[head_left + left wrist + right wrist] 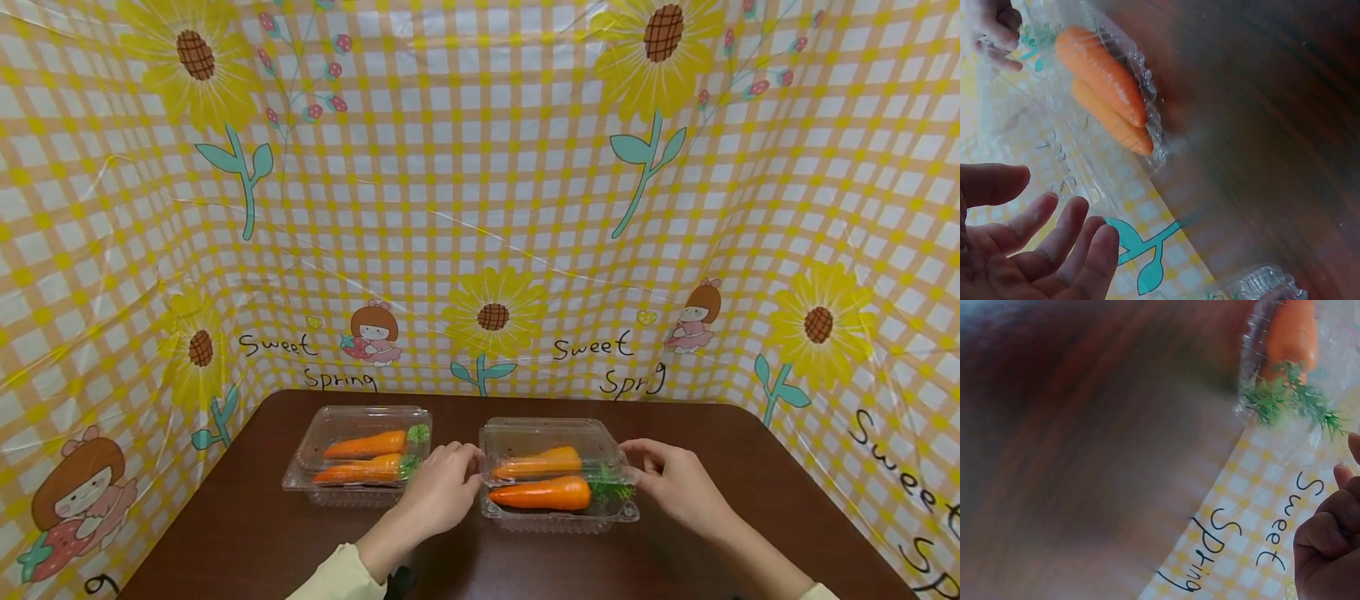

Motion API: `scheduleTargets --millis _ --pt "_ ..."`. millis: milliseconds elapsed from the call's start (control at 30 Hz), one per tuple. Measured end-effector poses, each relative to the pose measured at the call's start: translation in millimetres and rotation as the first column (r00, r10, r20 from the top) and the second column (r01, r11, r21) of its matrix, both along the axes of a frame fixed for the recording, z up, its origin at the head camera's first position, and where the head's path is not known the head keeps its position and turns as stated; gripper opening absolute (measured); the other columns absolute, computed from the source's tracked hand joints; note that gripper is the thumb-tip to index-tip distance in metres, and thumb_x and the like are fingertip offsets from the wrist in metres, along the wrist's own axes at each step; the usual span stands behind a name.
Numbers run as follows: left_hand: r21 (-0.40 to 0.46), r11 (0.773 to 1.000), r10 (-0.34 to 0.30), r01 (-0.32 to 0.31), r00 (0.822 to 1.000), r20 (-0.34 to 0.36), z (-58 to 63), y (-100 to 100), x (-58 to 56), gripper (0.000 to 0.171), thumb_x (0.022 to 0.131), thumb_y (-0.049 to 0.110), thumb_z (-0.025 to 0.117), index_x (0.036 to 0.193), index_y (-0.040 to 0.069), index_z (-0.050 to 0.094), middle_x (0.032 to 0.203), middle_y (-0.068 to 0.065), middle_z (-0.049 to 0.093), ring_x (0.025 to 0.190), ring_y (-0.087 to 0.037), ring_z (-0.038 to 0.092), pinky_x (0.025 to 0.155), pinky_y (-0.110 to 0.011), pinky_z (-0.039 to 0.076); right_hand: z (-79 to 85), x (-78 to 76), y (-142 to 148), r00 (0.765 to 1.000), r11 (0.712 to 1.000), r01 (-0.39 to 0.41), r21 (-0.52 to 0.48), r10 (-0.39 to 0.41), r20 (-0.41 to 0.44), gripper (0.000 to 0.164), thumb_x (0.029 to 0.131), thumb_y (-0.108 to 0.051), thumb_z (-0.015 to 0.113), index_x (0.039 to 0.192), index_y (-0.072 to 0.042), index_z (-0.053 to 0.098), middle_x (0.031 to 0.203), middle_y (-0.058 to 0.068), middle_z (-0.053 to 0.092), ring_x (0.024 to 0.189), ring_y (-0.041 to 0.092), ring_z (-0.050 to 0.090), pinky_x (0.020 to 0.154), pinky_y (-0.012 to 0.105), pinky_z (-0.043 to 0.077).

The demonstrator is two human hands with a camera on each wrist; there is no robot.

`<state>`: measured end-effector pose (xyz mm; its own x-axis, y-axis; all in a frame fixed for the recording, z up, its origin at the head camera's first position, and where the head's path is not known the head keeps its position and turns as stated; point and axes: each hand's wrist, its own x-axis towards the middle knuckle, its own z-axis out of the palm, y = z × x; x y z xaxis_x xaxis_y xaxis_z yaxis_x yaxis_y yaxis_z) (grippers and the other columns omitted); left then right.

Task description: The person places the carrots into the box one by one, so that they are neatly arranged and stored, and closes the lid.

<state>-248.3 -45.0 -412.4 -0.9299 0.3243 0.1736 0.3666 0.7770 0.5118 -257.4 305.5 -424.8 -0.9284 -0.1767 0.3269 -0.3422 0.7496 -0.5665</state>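
A clear plastic clamshell box (pixel 555 523) holds two orange carrots with green tops; its front carrot (pixel 540 493) lies below the edge of the see-through lid (pixel 551 432), which stands partly raised. Beside the box's left side is my left hand (pixel 442 487); in the left wrist view its fingers (pixel 1069 231) are spread and loosely bent, with nothing between them. My right hand (pixel 675 479) pinches the lid's right edge between thumb and forefinger, the other fingers curled (pixel 1329 531). Green carrot leaves (pixel 1294 400) show close to its fingertips in the right wrist view.
A second clear box (pixel 352 497) with two carrots (pixel 367 444) stands to the left, its lid down, close to my left hand. Both boxes rest on a dark brown table (pixel 247 533). Checked cloth (pixel 480 208) with sunflowers walls in the back and sides.
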Motion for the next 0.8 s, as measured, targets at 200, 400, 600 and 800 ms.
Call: scheduleTargets --millis 200,400,600,800 --pt "0.034 0.999 -0.040 0.039 0.999 0.023 -4.2 -1.8 5.7 0.019 0.099 0.015 0.059 0.116 0.012 0.069 0.092 0.006 0.060 0.085 -0.013 0.053 0.069 -0.031 0.043 -7.0 6.7 1.1 1.000 1.000 -0.007 0.028 0.007 -0.019 0.032 0.087 -0.007 0.077 0.117 -0.014 0.070 0.062 -0.008 0.040 0.050 0.002 0.033 0.050 0.023 0.033" --pt "0.090 0.994 -0.067 0.061 0.996 0.064 -9.3 -3.1 8.0 0.019 0.101 0.022 0.059 0.113 0.012 0.070 0.088 0.008 0.059 0.079 -0.010 0.051 0.067 -0.030 0.042 -8.7 13.1 3.0 1.000 0.999 -0.027 0.028 0.027 0.008 0.033 0.090 -0.004 0.072 0.122 -0.011 0.069 0.062 -0.007 0.041 0.049 0.001 0.033 0.049 0.023 0.034" --pt "0.117 0.992 -0.049 0.037 0.994 0.101 -14.5 -2.8 8.7 0.019 0.098 0.029 0.066 0.109 0.015 0.069 0.090 0.008 0.060 0.083 -0.012 0.054 0.069 -0.034 0.045 -9.6 19.9 3.9 0.991 0.999 -0.027 -0.028 0.030 0.129 0.032 0.095 -0.001 0.061 0.126 -0.008 0.068 0.063 -0.004 0.045 0.050 0.003 0.035 0.049 0.024 0.035" --pt "0.159 0.987 0.001 -0.014 0.997 0.080 -19.5 -0.4 8.7 0.021 0.093 0.031 0.071 0.106 0.015 0.067 0.089 0.005 0.061 0.078 -0.012 0.055 0.067 -0.034 0.045 -9.4 24.4 5.4 0.977 0.998 0.049 -0.042 -0.040 0.207 0.025 0.098 -0.017 0.064 0.121 -0.008 0.071 0.071 -0.001 0.061 0.056 0.007 0.043 0.054 0.026 0.038"
